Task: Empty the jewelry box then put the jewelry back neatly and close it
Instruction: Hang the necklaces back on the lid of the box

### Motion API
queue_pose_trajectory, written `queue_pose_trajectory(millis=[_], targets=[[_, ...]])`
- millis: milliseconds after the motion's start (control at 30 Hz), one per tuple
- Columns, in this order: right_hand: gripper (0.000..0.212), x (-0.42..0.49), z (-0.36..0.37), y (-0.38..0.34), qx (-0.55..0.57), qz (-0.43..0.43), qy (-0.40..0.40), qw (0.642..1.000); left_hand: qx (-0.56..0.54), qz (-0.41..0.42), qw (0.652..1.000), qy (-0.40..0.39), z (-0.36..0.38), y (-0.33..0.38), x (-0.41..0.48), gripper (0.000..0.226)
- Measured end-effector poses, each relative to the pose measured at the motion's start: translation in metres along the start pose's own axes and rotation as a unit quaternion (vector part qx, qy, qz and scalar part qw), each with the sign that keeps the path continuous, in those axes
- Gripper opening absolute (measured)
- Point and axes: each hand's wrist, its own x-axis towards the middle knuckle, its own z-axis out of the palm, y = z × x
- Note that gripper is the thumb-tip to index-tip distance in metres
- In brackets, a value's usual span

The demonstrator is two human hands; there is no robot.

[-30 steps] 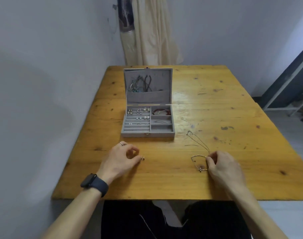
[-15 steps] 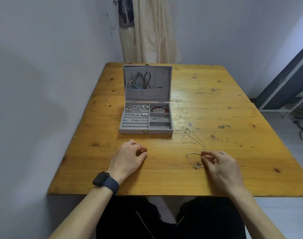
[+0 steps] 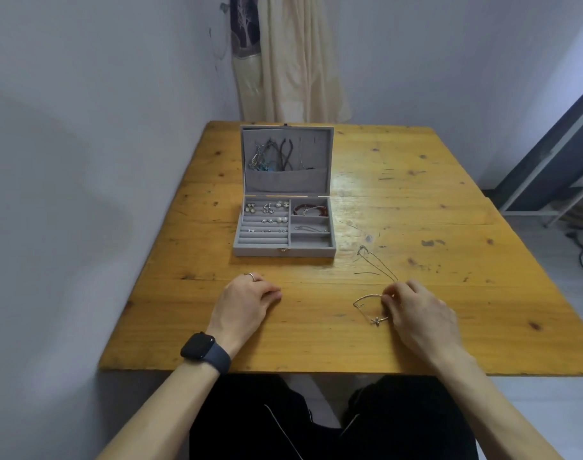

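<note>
2 hands rest on the table (image 3: 416, 200): right hand (image 3: 419, 313) fingers (image 3: 392, 293) pinch a bracelet (image 3: 366, 298); left hand (image 3: 247, 302) fingers curl, hold unclear.

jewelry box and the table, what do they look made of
Jewelry box: likely grey velvet or felt, matte, no shine, with a small gold-toned clasp. Table: wood under glossy yellow varnish; knots, grain and plank seams show.
</note>
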Motion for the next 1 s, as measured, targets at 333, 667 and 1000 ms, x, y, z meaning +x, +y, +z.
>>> queue_pose_trajectory(millis=[333, 667, 1000], targets=[[0.024, 0.002, 0.003, 0.006, 0.008, 0.024, -0.007, 1.000, -0.005, 0.046, 0.998, 0.035, 0.023, 0.005, 0.000, 0.011], [0.016, 0.052, -0.032, 0.051, 0.155, 0.042, 0.063, 0.985, -0.114, 0.083, 0.989, -0.035, 0.051, 0.099, 0.071, 0.017], [0.017, 0.189, -0.111, 0.111, 0.162, 0.072, 0.180, 0.968, -0.165, 0.080, 0.981, -0.060, 0.078, 0.184, 0.231, 0.010]])
